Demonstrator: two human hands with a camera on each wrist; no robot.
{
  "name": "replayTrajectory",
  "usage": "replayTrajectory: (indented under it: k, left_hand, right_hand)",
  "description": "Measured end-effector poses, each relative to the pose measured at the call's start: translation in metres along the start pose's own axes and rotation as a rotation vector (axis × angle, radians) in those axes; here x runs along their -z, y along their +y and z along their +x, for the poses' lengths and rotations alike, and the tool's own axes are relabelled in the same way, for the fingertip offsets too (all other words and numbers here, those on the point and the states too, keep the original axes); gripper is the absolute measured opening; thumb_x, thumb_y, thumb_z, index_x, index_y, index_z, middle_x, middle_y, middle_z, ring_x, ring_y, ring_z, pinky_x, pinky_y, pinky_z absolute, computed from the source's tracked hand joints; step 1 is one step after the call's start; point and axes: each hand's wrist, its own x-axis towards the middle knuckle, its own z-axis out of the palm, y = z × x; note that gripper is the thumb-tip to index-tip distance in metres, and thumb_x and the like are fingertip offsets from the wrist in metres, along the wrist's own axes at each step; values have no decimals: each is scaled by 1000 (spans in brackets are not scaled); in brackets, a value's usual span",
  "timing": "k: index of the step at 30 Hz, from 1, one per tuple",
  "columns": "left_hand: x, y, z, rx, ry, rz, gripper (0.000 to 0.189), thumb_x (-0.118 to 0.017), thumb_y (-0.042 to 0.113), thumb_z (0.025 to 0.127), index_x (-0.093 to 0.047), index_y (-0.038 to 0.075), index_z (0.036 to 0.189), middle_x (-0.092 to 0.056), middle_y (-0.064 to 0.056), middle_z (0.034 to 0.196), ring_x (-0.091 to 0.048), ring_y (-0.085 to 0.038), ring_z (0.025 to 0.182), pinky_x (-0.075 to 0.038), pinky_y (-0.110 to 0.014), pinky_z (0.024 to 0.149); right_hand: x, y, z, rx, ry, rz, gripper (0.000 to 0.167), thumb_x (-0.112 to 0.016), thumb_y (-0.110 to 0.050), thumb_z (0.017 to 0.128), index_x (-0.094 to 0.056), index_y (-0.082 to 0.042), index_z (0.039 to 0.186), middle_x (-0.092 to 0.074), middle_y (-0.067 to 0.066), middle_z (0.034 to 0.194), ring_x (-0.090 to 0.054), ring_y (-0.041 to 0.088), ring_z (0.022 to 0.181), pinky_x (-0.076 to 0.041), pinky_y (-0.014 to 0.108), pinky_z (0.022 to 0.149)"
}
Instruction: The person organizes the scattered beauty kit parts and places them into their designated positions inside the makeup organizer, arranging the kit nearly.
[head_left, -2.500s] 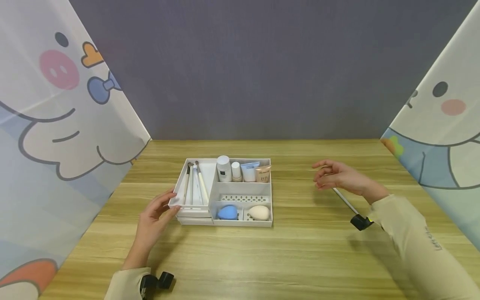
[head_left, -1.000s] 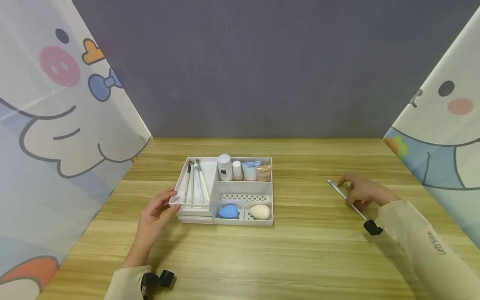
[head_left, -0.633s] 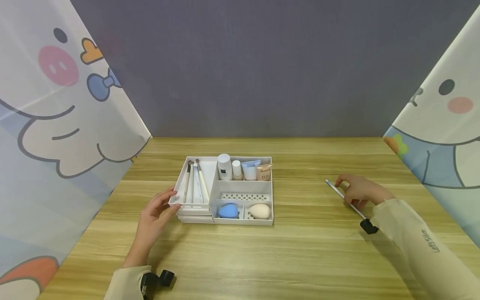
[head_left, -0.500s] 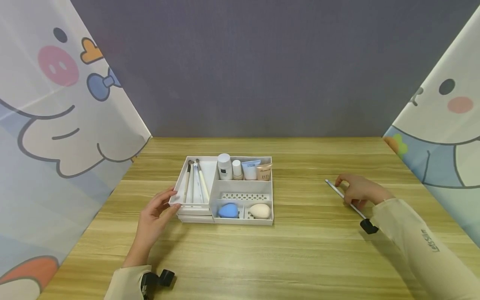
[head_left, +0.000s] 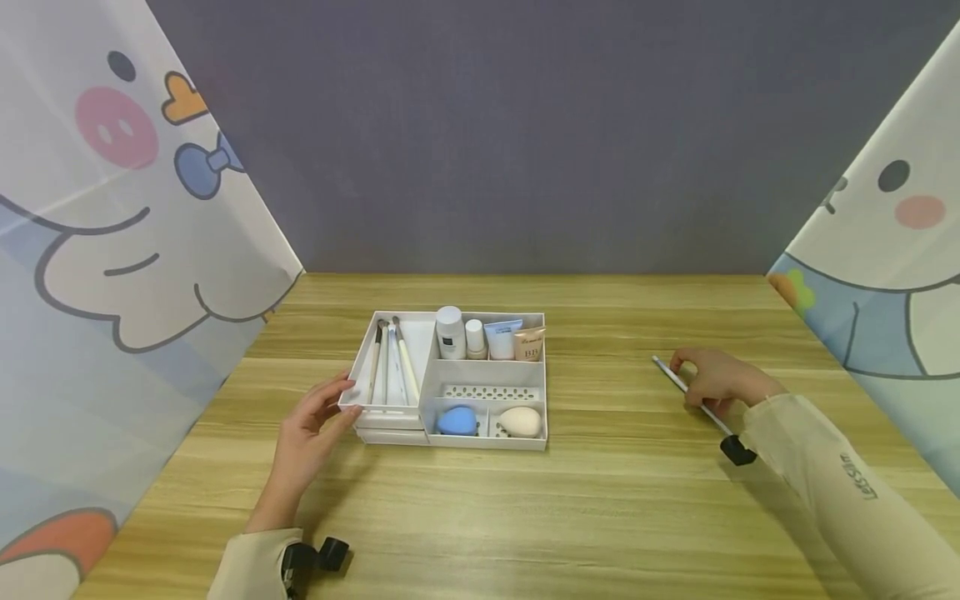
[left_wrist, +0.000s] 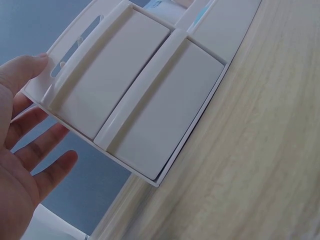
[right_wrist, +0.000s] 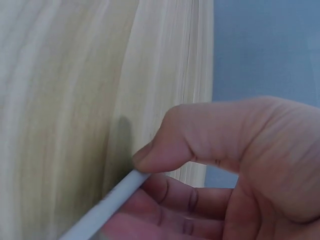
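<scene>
My left hand [head_left: 311,429] holds the front-left corner of a white makeup organizer [head_left: 480,442], thumb on its front and fingers at its left side. In the left wrist view, the organizer's two drawer fronts [left_wrist: 160,107] are closed, and the lower fingers stretch past its side. Makeup brushes [head_left: 405,367] lie in its top-left tray. Off to the right, my right hand [head_left: 716,382] pinches a slim white stick [head_left: 670,375] with a pale blue end. In the right wrist view, thumb and fingers grip the white stick [right_wrist: 107,205] close over the table. Its near end is hidden.
The organizer's back row holds a white bottle [head_left: 450,333], a smaller bottle [head_left: 475,340] and two tubes, blue [head_left: 502,337] and beige [head_left: 528,346]. A blue sponge [head_left: 457,422] and a cream sponge [head_left: 520,422] sit in front. Dark and cartoon-printed panels surround the wooden table [head_left: 525,517].
My right hand has come down and back toward the right onto the white stick and pinches it. Over the last half second it barely moves. The left hand stays at the organizer's corner.
</scene>
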Motion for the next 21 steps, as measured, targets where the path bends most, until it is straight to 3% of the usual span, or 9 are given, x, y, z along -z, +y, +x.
replayTrajectory:
  k: [12,21]
  left_hand:
    - [1,2,0,-5,1,-2,37,-67,-22,81,-65,-11,115,-60,-21,130,-61,-1,106,-50,-12,86]
    - [1,2,-1,2,0,-9,37,-68,-22,81,-65,-11,116,-59,-24,130,-61,-1,107,-51,-13,86]
  right_hand:
    - [3,3,-1,29,3,-22,47,-67,-2,76,-48,2,118,-54,8,66,-56,18,57,-55,32,47]
    - [0,8,-1,53,9,160,47,-63,-2,79,-44,5,120,-58,6,64,-58,17,54,-54,31,48]
